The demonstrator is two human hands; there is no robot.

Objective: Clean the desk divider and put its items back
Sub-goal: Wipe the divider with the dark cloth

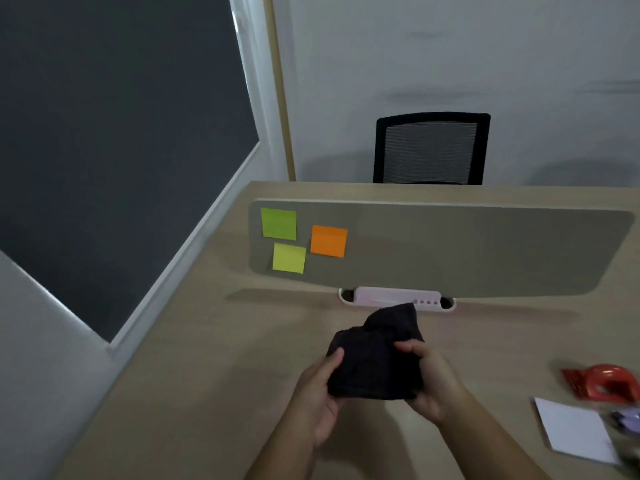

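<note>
A: Hands?
B: Both on a dark cloth (375, 358), bunched up. Left hand (317, 400) grips its left edge, thumb on top. Right hand (434, 382) grips the right edge, fingers curled over it. Cloth is held in front of the desk divider (467, 247), below its bottom edge, apart from the panel.

A: Divider?
B: Beige panel with rounded corners, upright across the table (214, 358). White cable tray (396, 297) sits right under its bottom edge, near the middle; the cloth's top corner overlaps the tray in view, can't tell if it touches.

A: Anything stuck on the divider?
B: Three sticky notes at its left end. Green note (278, 224) top left, yellow note (289, 258) just below it, orange note (328, 241) to the right of those two. The rest of the panel is bare.

A: Other stuff?
B: In front of the divider's right end, well apart from it: red tape dispenser (606, 382), blurred, and a white notepad (575, 431) just in front of that. Something purplish at the frame edge beside the pad, too blurred to name. Behind the divider, past the far table edge, a black mesh chair (431, 150) against a white wall.
</note>
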